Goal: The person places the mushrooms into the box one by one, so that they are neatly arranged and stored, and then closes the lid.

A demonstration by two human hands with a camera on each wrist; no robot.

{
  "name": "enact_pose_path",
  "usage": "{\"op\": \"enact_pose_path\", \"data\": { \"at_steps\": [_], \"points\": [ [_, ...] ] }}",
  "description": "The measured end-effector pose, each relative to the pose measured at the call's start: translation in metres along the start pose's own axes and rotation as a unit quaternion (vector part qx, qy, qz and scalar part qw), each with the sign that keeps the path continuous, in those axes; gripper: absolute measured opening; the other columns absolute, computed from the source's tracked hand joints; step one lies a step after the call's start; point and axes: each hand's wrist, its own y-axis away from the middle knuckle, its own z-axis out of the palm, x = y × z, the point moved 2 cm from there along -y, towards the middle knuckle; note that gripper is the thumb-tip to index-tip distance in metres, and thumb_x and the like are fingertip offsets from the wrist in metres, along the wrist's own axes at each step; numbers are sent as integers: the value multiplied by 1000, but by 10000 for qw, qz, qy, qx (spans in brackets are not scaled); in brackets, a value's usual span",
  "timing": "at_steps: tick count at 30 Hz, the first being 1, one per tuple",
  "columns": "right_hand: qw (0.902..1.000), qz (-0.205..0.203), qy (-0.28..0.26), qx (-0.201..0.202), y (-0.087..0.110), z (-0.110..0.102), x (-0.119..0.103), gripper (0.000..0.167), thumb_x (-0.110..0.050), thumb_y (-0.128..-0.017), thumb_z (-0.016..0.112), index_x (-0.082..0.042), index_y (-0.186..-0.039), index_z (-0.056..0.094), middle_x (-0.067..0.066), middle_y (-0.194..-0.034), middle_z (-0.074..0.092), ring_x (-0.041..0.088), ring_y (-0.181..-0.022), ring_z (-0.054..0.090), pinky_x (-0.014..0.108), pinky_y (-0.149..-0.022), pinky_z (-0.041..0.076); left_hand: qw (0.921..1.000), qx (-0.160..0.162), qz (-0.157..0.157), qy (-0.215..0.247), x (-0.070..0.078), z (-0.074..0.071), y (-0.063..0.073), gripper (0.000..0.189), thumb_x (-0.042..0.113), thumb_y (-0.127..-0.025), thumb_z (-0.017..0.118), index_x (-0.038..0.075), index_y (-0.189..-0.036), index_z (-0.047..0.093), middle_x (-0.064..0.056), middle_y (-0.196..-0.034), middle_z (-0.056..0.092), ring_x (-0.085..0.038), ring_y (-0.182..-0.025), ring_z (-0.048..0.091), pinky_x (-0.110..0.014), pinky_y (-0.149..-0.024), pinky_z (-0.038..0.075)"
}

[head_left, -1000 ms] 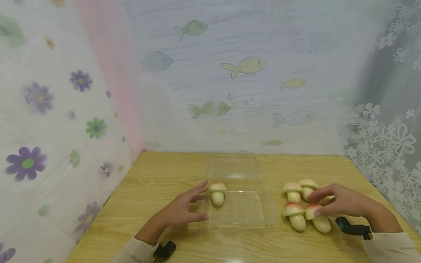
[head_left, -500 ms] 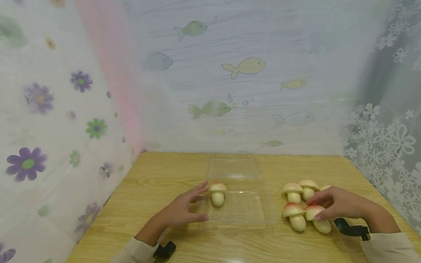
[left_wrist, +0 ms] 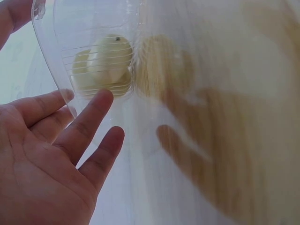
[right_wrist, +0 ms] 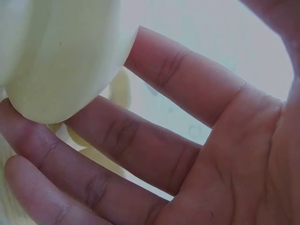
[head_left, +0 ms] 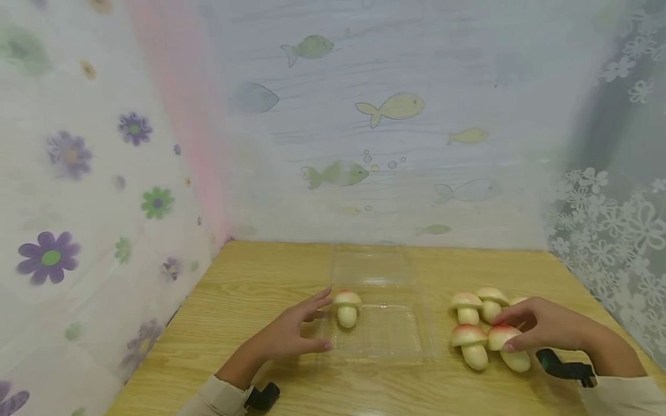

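Note:
My left hand (head_left: 288,332) is at the left side of a clear plastic clamshell box (head_left: 426,335), fingers spread and nearly straight, some fingertips touching its wall. One toy mushroom (head_left: 347,315) with a pinkish cap lies in the box's left part; the left wrist view shows it through the ribbed plastic. My right hand (head_left: 557,329) holds the near-right mushroom (head_left: 515,357) of a group, thumb on its cap and fingers behind. In the right wrist view the pale mushroom (right_wrist: 65,56) lies against the fingers. Another mushroom (head_left: 473,349) is just left of it.
Behind these lie two more mushrooms, one at the back left (head_left: 467,309) and one at the back middle (head_left: 491,303). A further one (head_left: 520,301) is mostly hidden by the right hand. The box's lid (head_left: 372,266) lies folded back on the wooden table (head_left: 250,289). Patterned curtains enclose the table.
My right hand has come slightly lower over the near-right mushroom. My left hand and the box have stayed put, while the head view has shifted a little.

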Motion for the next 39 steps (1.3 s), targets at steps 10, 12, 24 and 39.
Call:
{"op": "enact_pose_path", "data": {
  "at_steps": [10, 12, 24, 39],
  "points": [
    [9997, -153, 114, 118, 2, -4, -1, 40, -7, -99, 68, 9, -136, 62, -2, -130, 71, -1, -111, 67, 26, -82, 59, 9999, -65, 13, -76, 1, -2, -2, 88, 36, -94, 79, 20, -165, 30, 19, -172, 11, -17, -144, 50, -54, -118, 40],
    [9998, -114, 107, 133, 3, -5, -3, 40, -8, -100, 67, 9, -136, 62, -2, -130, 71, -2, -111, 67, 26, -82, 59, 9999, -68, 47, -115, 1, -2, -3, 88, 35, -94, 79, 19, -165, 30, 15, -173, 11, -18, -144, 50, -56, -118, 40],
    [9984, -266, 330, 364, 1, -12, -15, 41, -6, -100, 67, 11, -137, 60, -15, -128, 70, 0, -108, 69, 28, -79, 60, 9972, 159, -42, -728, 10, -10, -11, 97, 48, -89, 81, 27, -165, 26, 19, -172, 11, -15, -138, 56, -58, -112, 45],
    [9880, -175, 1091, 1076, -22, -10, -60, 42, -22, -97, 75, -9, -136, 67, 21, -135, 66, 7, -107, 71, 28, -81, 59, 9955, -89, -208, -923, 5, -5, -18, 117, 66, -80, 80, 23, -168, 16, 18, -172, 7, -11, -143, 49, -57, -119, 37]
  ]
}}
